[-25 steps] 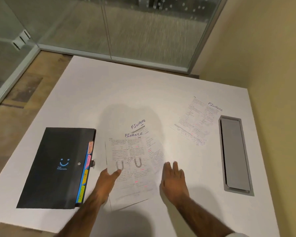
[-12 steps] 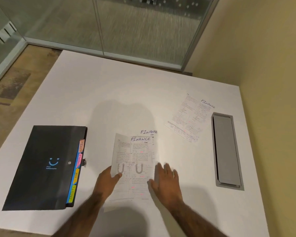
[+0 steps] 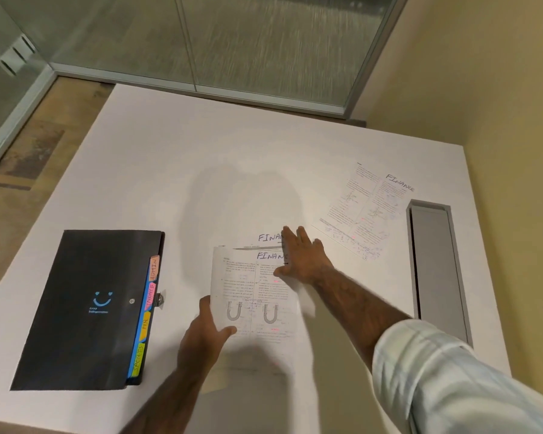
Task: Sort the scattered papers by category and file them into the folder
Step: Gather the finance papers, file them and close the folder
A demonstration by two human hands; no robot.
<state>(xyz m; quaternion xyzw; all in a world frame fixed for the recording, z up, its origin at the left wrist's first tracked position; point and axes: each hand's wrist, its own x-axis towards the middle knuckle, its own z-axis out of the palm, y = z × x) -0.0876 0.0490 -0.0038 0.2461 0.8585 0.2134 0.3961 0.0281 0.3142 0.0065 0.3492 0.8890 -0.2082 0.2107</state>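
Reaching farther up the stacked papers (image 3: 251,296) — right hand (image 3: 301,258).

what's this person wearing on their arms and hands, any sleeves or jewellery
The right arm has a pale blue-white sleeve pushed up, leaving the forearm bare. The left arm shows no sleeve. The left hand and right hand wear no gloves, rings or watch.

White table (image 3: 201,145): black folder (image 3: 85,308) at left, coloured tabs along its right edge. Left hand (image 3: 206,336) grips paper stack (image 3: 251,296) at its near-left edge. Right hand (image 3: 301,256) flat, fingers straight, on the stack's far-right corner. Loose sheet (image 3: 367,211) far right.
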